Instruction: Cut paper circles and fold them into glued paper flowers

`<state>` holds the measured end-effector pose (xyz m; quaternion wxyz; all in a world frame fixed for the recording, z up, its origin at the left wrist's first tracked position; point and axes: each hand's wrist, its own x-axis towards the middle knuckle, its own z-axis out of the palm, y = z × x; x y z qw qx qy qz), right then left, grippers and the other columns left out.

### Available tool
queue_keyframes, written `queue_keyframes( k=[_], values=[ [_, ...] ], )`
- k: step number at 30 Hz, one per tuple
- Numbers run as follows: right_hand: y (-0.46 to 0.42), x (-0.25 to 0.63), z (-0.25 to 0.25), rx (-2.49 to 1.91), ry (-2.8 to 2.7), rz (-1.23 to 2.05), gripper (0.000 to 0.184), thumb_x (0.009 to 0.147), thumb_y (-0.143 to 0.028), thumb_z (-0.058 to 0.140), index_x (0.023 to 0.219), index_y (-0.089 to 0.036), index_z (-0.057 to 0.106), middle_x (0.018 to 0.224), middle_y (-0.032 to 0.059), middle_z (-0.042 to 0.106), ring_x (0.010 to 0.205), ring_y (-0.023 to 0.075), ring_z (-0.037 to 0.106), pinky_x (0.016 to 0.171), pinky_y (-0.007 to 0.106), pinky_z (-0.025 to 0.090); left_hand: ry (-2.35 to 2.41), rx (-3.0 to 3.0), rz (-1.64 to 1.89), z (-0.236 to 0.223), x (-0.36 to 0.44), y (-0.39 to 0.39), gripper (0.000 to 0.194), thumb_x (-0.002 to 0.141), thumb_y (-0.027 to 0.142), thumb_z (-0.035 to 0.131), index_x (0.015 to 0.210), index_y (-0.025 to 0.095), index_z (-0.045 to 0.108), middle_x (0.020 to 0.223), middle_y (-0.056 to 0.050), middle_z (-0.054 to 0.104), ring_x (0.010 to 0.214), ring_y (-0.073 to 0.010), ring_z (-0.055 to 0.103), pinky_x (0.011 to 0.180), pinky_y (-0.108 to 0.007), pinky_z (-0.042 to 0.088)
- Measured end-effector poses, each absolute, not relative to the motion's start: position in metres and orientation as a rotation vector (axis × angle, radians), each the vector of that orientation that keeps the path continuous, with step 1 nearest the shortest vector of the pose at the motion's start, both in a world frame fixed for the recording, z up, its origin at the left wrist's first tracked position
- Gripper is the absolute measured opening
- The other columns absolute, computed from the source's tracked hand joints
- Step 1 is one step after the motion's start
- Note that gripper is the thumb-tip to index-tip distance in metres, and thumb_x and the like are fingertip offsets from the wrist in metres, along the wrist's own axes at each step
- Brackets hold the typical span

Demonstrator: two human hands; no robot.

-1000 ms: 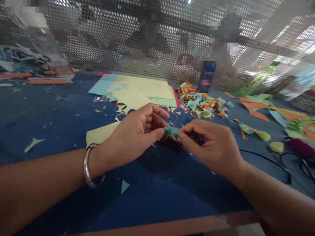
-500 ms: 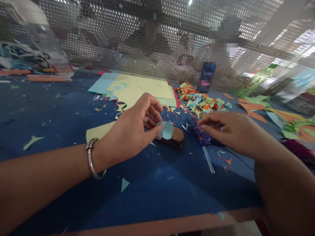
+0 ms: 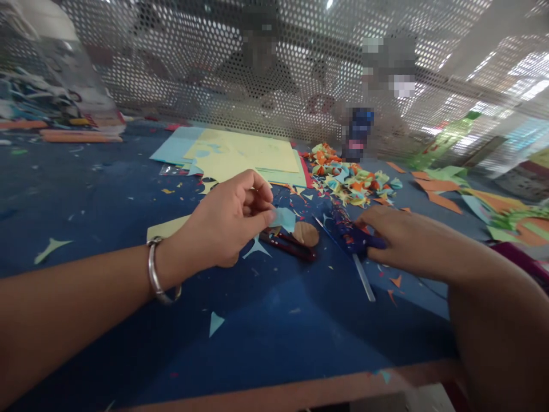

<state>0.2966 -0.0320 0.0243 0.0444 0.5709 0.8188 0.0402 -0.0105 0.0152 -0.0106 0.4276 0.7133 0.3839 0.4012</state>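
Note:
My left hand [image 3: 227, 223] is closed in a pinch on a small light-blue paper piece [image 3: 283, 218], held just above the blue table. A silver bangle sits on that wrist. My right hand [image 3: 401, 240] rests low on the table at the right, its fingers curled over a dark blue patterned tool [image 3: 349, 234] with a clear slim tip [image 3: 363, 278]. Between the hands lie a brown paper oval [image 3: 306, 233] and a dark red scissors-like tool [image 3: 289, 245].
Yellow and blue paper sheets [image 3: 240, 154] lie beyond my hands. A heap of folded coloured paper bits [image 3: 351, 177] sits at the back right, orange and green offcuts [image 3: 467, 200] further right. A perforated metal screen [image 3: 193, 68] stands behind, with people beyond it. Scraps dot the blue table [image 3: 278, 332].
The hands parted from holding one folded piece together. My left hand kept the light-blue paper; my right hand moved right and down onto the dark blue tool.

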Motion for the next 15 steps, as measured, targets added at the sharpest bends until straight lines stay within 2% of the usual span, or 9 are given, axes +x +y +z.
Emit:
queue_keyframes(
  k=[4, 7, 9, 11, 15],
  values=[
    [-0.031, 0.285, 0.036, 1.850, 2.484, 0.073, 0.028, 0.083, -0.037, 0.052, 0.098, -0.018, 0.065, 0.089, 0.0100, 0.070, 0.074, 0.0257, 0.065, 0.066, 0.037, 0.047, 0.963, 1.933, 0.993, -0.009, -0.012, 0.014, 0.016, 0.082, 0.017, 0.067, 0.089, 0.020, 0.052, 0.079, 0.002, 0.061, 0.069, -0.0111, 0.061, 0.064, -0.026, 0.050],
    [-0.031, 0.280, 0.039, 1.895, 2.664, 0.065, 0.032, 0.088, -0.046, 0.050, 0.084, -0.020, 0.067, 0.078, 0.0072, 0.069, 0.068, 0.0237, 0.063, 0.062, 0.035, 0.047, 0.989, 2.018, 0.957, -0.008, -0.012, 0.013, 0.013, 0.083, 0.016, 0.064, 0.088, 0.020, 0.052, 0.076, 0.003, 0.061, 0.067, -0.0105, 0.060, 0.063, -0.025, 0.048],
    [-0.032, 0.275, 0.039, 1.981, 2.762, 0.004, 0.034, 0.089, -0.050, 0.053, 0.084, -0.020, 0.070, 0.080, 0.0058, 0.072, 0.072, 0.0246, 0.066, 0.065, 0.035, 0.051, 1.010, 2.051, 0.929, -0.008, -0.013, 0.012, 0.012, 0.083, 0.016, 0.062, 0.088, 0.020, 0.052, 0.074, 0.003, 0.062, 0.065, -0.0102, 0.059, 0.061, -0.025, 0.047],
    [-0.036, 0.270, 0.037, 2.088, 2.822, -0.117, 0.036, 0.085, -0.054, 0.059, 0.092, -0.021, 0.073, 0.085, 0.0048, 0.075, 0.075, 0.0258, 0.069, 0.068, 0.037, 0.055, 1.014, 2.074, 0.903, -0.009, -0.014, 0.012, 0.011, 0.084, 0.017, 0.061, 0.089, 0.021, 0.052, 0.074, 0.003, 0.062, 0.064, -0.0099, 0.059, 0.060, -0.024, 0.046],
    [-0.045, 0.262, 0.034, 2.106, 2.865, -0.204, 0.038, 0.080, -0.057, 0.067, 0.094, -0.023, 0.074, 0.090, 0.0045, 0.077, 0.077, 0.0274, 0.071, 0.068, 0.039, 0.057, 1.002, 2.116, 0.879, -0.012, -0.015, 0.012, 0.010, 0.085, 0.018, 0.059, 0.091, 0.021, 0.052, 0.074, 0.003, 0.064, 0.065, -0.0102, 0.060, 0.060, -0.025, 0.046]
  ],
)
